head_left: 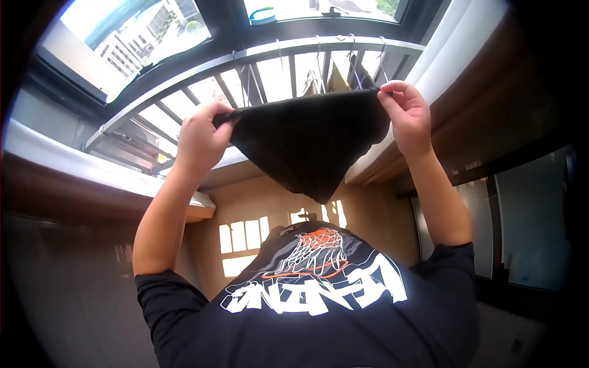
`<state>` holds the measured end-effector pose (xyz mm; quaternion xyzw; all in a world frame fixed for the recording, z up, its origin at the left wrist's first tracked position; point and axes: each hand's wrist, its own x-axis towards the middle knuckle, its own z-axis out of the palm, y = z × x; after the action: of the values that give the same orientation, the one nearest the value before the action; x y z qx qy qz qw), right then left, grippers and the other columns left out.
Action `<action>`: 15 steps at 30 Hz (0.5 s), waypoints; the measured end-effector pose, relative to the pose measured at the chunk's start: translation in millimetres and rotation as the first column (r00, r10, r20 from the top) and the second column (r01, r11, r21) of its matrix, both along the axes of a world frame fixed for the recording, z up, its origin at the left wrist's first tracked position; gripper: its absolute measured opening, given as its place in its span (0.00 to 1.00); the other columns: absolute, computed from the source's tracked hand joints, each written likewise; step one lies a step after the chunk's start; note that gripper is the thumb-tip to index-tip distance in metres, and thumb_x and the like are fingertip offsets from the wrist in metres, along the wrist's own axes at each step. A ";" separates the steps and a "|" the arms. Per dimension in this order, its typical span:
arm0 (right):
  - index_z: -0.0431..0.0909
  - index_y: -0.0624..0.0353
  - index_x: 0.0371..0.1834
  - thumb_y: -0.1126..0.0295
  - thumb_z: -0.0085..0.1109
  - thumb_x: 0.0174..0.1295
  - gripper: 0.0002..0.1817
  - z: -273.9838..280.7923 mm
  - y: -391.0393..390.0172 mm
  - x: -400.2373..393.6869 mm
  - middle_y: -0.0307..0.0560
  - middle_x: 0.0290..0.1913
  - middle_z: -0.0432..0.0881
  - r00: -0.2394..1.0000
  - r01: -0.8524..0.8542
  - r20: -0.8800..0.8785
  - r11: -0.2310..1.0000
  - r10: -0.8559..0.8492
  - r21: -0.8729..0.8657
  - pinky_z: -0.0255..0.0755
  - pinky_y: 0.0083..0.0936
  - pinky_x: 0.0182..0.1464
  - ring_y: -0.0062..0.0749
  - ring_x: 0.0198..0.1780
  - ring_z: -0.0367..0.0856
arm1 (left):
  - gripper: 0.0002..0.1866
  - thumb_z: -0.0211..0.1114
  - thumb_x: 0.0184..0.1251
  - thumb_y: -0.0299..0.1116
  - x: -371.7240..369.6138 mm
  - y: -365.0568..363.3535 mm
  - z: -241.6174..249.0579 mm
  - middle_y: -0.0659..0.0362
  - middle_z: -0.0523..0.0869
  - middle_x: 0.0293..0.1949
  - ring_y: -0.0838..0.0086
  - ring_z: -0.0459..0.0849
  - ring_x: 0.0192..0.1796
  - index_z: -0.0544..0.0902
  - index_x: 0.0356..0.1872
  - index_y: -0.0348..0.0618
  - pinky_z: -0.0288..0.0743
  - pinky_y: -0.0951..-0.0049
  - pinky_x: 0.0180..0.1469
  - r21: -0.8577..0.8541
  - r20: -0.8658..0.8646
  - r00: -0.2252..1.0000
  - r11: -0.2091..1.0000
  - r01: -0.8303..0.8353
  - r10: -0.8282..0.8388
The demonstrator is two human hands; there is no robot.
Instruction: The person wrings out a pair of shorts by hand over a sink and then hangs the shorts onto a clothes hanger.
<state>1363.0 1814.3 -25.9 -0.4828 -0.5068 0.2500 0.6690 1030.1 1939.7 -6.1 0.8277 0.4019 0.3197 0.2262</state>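
A black cloth is stretched between my two hands at chest height or above, its top edge nearly straight and its lower part narrowing to a point. My left hand pinches the cloth's left corner between thumb and fingers. At the right corner, my right hand pinches the same edge. Behind the cloth, several hangers hang from a light rail, and a dark garment and an olive garment show just above the cloth's top edge.
Windows stand behind the railing, with a blue and white brush on the sill. A white curtain hangs at the right. Sunlit patches lie on the brown floor. Dark glass panels are at the far right.
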 end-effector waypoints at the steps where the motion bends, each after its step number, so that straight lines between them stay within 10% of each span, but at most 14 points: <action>1: 0.77 0.64 0.46 0.79 0.58 0.67 0.06 -8.5 -3.9 0.4 0.40 0.38 0.82 0.995 -0.057 -0.082 0.998 0.055 -0.031 0.72 0.13 0.45 0.17 0.40 0.78 | 0.07 0.65 0.58 0.28 2.3 -3.8 -18.0 0.51 0.85 0.28 0.63 0.83 0.28 0.83 0.34 0.36 0.75 0.68 0.34 0.026 0.031 0.999 0.999 -0.022 0.021; 4: 0.73 0.66 0.55 0.83 0.61 0.62 0.18 -25.6 -15.1 -6.4 0.41 0.46 0.80 0.959 -0.242 -0.179 0.962 0.218 -0.125 0.72 0.17 0.53 0.21 0.47 0.78 | 0.06 0.66 0.55 0.26 10.4 -16.9 -53.3 0.52 0.84 0.29 0.60 0.81 0.32 0.84 0.34 0.37 0.74 0.67 0.39 -0.101 0.136 0.990 0.994 -0.030 0.044; 6: 0.73 0.66 0.56 0.86 0.60 0.59 0.21 -35.3 -18.3 -12.5 0.43 0.48 0.79 0.992 -0.126 -0.002 0.979 0.127 -0.162 0.72 0.19 0.55 0.22 0.49 0.78 | 0.05 0.66 0.60 0.23 10.1 -10.8 -74.3 0.57 0.84 0.29 0.76 0.80 0.32 0.84 0.36 0.34 0.73 0.76 0.35 -0.025 0.066 0.998 1.000 -0.005 0.006; 15: 0.72 0.65 0.51 0.92 0.56 0.57 0.19 -48.1 -8.2 -42.0 0.45 0.47 0.76 0.990 0.139 0.038 0.984 -0.135 -0.108 0.72 0.22 0.55 0.25 0.49 0.77 | 0.06 0.70 0.51 0.25 -2.2 44.2 -90.5 0.57 0.81 0.32 0.61 0.78 0.42 0.83 0.31 0.41 0.70 0.66 0.46 -0.141 0.029 0.990 0.979 0.144 -0.142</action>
<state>1321.0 1806.1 -74.0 -0.5565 -0.4680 0.2237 0.6490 1027.9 1983.9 -96.5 0.8332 0.3611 0.2808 0.3108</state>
